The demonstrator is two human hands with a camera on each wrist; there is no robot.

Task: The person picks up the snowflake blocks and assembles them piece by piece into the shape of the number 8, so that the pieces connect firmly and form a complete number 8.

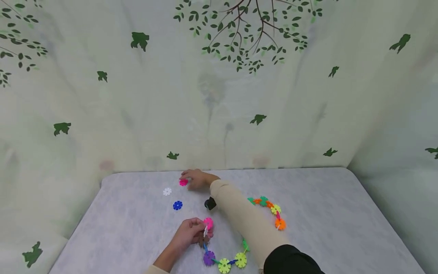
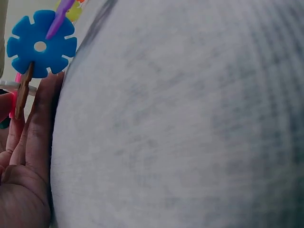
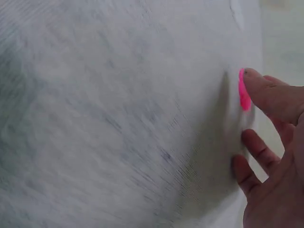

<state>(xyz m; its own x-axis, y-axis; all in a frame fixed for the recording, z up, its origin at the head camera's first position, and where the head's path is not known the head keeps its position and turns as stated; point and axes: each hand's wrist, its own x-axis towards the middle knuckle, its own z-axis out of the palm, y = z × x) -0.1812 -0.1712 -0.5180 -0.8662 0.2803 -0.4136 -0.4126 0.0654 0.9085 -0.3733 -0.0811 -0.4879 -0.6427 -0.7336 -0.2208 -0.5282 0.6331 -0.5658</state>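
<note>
A chain of notched plastic snowflake discs curves across the table, with a purple disc [image 1: 209,258] and yellow disc [image 1: 224,265] at the front. My left hand [image 1: 189,233] grips its left end, where a pink disc [image 1: 208,223], a white disc [image 2: 10,86], a brown disc [image 2: 23,90] and a blue disc [image 2: 42,45] join. Farther back, my right hand [image 1: 199,179] has its thumb and a finger at a loose pink disc [image 3: 244,90], seeming to pinch it. The remaining right fingers are bent and apart.
A loose white disc [image 1: 167,191] and a dark blue disc [image 1: 177,205] lie flat on the grey table [image 1: 130,228] left of my right arm. The chain's right end finishes at an orange disc [image 1: 280,224]. My right sleeve [image 1: 246,213] covers its middle. A patterned curtain [image 1: 219,144] stands behind.
</note>
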